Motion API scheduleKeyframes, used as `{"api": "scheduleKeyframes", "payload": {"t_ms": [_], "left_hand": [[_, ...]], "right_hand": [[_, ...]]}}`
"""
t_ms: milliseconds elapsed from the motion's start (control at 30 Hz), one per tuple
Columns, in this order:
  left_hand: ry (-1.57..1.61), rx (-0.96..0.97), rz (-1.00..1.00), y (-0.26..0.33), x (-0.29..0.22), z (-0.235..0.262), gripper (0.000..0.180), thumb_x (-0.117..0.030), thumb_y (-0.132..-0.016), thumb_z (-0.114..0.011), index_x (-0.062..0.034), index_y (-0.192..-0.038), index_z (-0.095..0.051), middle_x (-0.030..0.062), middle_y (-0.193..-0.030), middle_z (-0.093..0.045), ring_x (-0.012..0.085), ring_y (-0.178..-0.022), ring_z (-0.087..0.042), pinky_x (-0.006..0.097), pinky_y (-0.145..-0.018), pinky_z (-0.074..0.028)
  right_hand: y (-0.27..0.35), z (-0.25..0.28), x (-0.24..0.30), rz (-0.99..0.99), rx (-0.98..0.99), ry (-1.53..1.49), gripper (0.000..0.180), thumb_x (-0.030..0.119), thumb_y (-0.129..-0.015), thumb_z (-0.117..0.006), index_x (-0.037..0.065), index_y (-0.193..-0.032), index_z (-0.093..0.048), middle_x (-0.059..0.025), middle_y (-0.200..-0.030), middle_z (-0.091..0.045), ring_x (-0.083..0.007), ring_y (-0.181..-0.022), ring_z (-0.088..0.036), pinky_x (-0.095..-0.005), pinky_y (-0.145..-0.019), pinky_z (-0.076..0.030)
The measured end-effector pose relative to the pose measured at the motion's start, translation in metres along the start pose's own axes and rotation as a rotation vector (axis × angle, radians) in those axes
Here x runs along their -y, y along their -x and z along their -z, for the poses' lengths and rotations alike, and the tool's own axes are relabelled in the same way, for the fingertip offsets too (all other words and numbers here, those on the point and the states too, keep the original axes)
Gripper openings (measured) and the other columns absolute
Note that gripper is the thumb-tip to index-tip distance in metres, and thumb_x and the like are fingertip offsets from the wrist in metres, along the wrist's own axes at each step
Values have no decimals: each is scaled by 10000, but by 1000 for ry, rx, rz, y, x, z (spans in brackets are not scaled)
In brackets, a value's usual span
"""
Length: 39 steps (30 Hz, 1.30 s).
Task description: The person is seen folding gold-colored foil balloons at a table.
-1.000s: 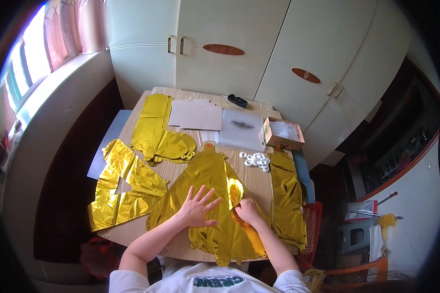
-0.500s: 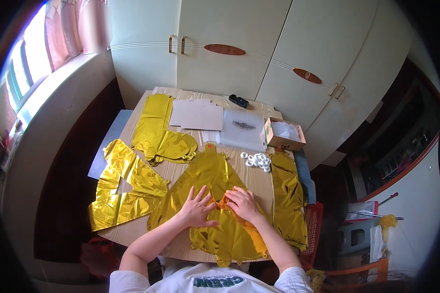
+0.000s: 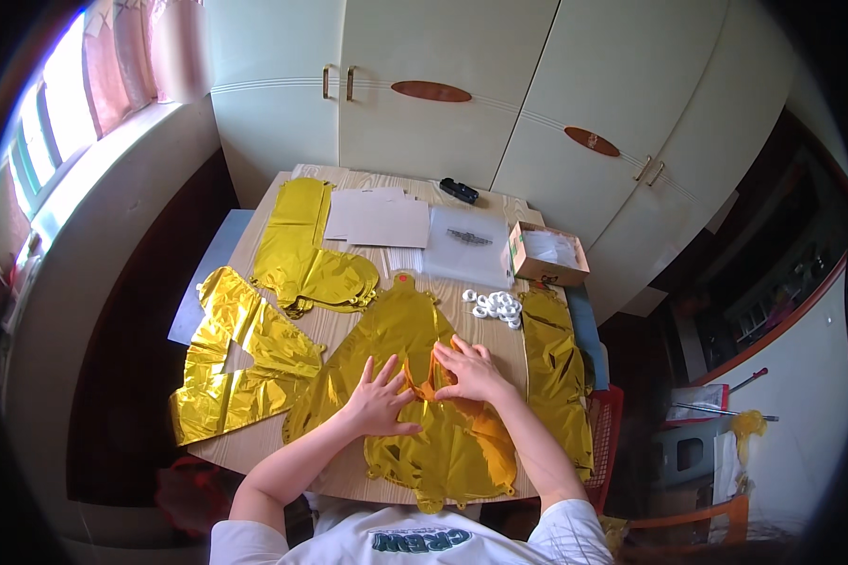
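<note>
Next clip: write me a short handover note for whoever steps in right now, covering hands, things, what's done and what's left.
Left hand: flat, fingers spread, pressing the gold foil balloon on the table.
Right hand: flat on the same balloon, beside the left; an orange patch shows between them.
Nearby: small white rings, cardboard box, paper sheets, other gold foil pieces lying flat on the left.
Done: balloon spread flat.
Left: smoothing appears unfinished.

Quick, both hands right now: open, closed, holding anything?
Left hand: open, fingers spread, pressed flat on the gold foil balloon.
Right hand: open, flat on the same balloon, gripping nothing.
</note>
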<state>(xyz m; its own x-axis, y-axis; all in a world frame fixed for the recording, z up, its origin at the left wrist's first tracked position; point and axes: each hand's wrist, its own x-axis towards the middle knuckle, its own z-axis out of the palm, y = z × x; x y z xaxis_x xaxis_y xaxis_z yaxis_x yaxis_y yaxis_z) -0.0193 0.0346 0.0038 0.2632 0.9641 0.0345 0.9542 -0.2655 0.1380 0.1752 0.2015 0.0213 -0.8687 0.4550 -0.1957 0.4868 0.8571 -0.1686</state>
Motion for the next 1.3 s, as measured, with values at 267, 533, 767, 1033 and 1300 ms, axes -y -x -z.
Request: {"api": "scheduleKeyframes", "payload": {"t_ms": [267,533,767,1033,1300], "left_hand": [[-8,-7,-3,-1,0,-1,856,-793,-786,-438,-160,-1356,-522,167,-1524,-307,431,-1453,-129,679,-1117,-94],[-32,-198,60,-1,-6,40,355,-310,-855,-605,-42,-1087,-635,119,-1212,-598,286,-1249,-487,507,-1050,-345],[32,-150,-188,-34,-22,15,255,-248,-848,-602,-111,-1057,-656,1,-1061,-648,171,-1016,-593,356,-865,-436],[26,-117,-49,-60,-10,10,318,-305,-881,-597,-131,-1141,-654,-18,-1128,-644,162,-1011,-586,353,-829,-432],[51,-71,-24,-66,6,10,692,-543,-821,-606,-115,-1360,-526,53,-1419,-488,231,-1268,-461,413,-1042,-340]], "right_hand": [[-7,13,7,-34,132,54,1206,736,-618,-701,120,-1534,-215,-44,-1607,-173,-291,-1484,-110,-521,-1177,-123],[-6,9,5,-36,132,55,1262,736,-586,-710,114,-1541,-167,-43,-1613,-137,-292,-1485,-92,-522,-1195,-72],[-10,5,5,-48,156,104,1272,745,-594,-709,133,-1548,-132,-34,-1617,-120,-276,-1489,-74,-532,-1191,-50],[-5,12,8,-70,153,48,1287,701,-594,-746,133,-1549,-94,-27,-1614,-134,-231,-1492,-80,-525,-1195,-33],[-5,17,11,-74,155,21,1328,692,-602,-754,90,-1542,-34,-82,-1604,-158,-222,-1490,-94,-533,-1192,-26]]}}
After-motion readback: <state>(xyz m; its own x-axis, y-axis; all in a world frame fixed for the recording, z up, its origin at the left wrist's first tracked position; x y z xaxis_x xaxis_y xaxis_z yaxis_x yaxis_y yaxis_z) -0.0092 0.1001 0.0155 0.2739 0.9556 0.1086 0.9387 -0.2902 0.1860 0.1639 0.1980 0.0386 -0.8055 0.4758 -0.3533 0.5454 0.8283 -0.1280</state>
